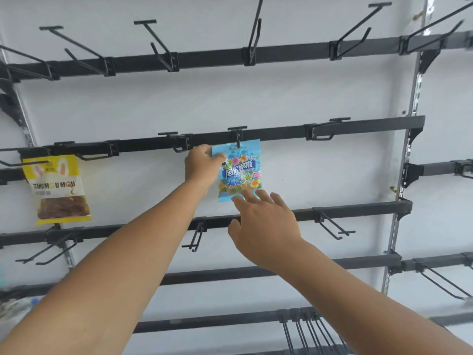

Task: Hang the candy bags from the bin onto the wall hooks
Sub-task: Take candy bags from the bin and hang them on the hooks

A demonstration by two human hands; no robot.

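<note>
A blue candy bag (239, 170) hangs on a black wall hook (238, 135) in the middle of the second rail. My left hand (201, 165) pinches the bag's upper left edge. My right hand (266, 221) reaches up from below with straight fingers, its fingertips touching the bag's bottom edge. A yellow candy bag (57, 190) hangs on a hook at the far left of the same rail. The bin is out of view.
Black rails (281, 53) cross the white wall in several rows, each carrying bare hooks (332, 224) that stick out toward me. Metal uprights (407, 160) stand at the right and left. A cluster of hooks (307, 329) sits low at the centre.
</note>
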